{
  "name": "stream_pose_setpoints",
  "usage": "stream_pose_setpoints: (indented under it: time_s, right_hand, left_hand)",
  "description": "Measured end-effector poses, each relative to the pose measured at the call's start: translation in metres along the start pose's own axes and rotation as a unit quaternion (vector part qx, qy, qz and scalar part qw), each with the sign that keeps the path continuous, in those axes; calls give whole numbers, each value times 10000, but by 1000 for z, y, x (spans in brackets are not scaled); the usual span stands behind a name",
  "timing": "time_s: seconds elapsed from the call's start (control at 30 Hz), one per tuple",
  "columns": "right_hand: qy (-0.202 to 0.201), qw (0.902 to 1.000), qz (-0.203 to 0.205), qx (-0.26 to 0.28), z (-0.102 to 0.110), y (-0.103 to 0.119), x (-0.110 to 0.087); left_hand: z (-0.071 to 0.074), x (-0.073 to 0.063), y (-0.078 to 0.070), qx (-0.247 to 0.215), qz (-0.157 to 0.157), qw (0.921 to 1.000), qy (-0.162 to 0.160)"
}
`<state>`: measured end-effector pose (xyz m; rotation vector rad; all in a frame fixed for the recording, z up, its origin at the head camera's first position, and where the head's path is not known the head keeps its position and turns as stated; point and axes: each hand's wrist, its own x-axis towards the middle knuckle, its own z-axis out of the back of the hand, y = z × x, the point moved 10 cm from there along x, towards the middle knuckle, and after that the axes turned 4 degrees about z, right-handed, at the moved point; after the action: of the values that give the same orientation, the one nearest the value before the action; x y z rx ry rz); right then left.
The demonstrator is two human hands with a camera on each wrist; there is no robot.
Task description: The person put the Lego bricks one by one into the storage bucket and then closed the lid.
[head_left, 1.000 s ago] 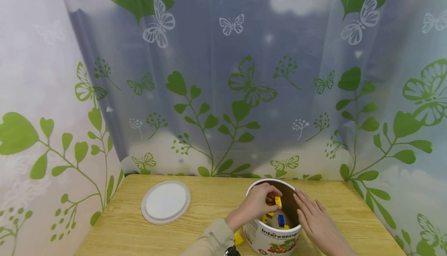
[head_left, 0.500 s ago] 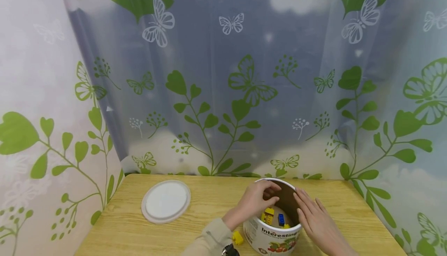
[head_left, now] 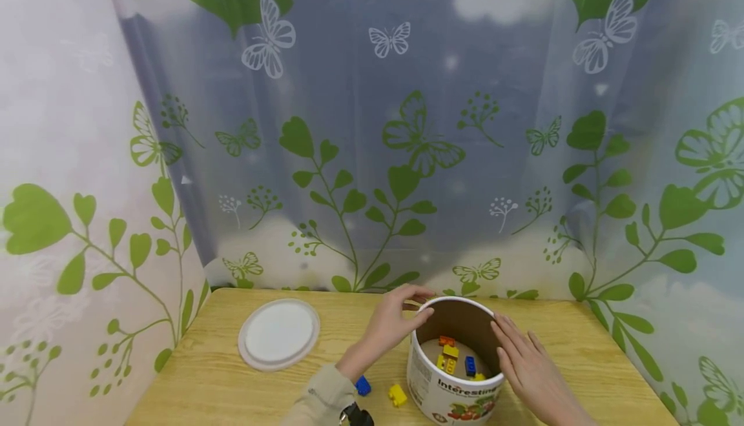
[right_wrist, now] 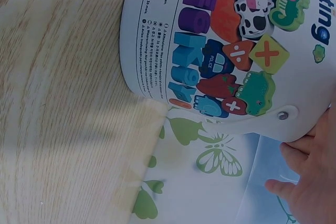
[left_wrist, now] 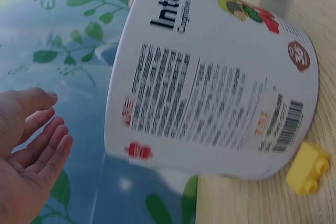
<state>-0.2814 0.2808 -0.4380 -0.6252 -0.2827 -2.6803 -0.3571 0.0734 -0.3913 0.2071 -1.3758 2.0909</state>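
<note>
A white round bucket (head_left: 453, 390) with printed pictures stands on the table. Inside it lie several toy building blocks: yellow blocks (head_left: 450, 352), a blue block (head_left: 470, 366) and an orange-red block (head_left: 446, 341). My left hand (head_left: 392, 326) holds nothing, its fingers loosely bent near the bucket's left rim. The left wrist view shows that hand (left_wrist: 37, 148) apart from the bucket wall. My right hand (head_left: 531, 365) rests with extended fingers against the bucket's right rim; in the right wrist view, the hand (right_wrist: 310, 169) is partly cut off by the frame edge.
Left of the bucket, a yellow block (head_left: 398, 395) and a blue block (head_left: 363, 385), partly behind the left sleeve, lie on the wooden table (head_left: 221, 381). A round white lid (head_left: 279, 334) lies farther left. A patterned curtain (head_left: 372, 155) hangs behind the table.
My left hand has let go of a yellow block inside the bucket and moved left, out over the rim. A blue block on the table has come into sight. My right hand stays put.
</note>
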Motion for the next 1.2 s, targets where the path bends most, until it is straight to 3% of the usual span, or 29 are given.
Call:
stream_pose_setpoints:
  time_s: [0.23, 0.4, 0.83, 1.07, 1.2]
  right_hand:
    - [-99, 9999, -18, 9, 2, 0, -1]
    - [-197, 9998, 20, -9, 3, 0, -2]
    - [-282, 9995, 99, -89, 3, 0, -4]
    - [-96, 9999, 62, -48, 1, 1, -1]
    - [-104, 9999, 20, 19, 1, 1, -1]
  left_hand:
    - [26, -14, 22, -48, 183, 9995, -249]
    - [36, -28, 42, -11, 416, 9987, -278]
    - [32, -67, 92, 410, 894, 9948, 270]
    - [23, -92, 114, 604, 1179, 9879, 801]
    - [22, -105, 122, 999, 1281, 9823, 936]
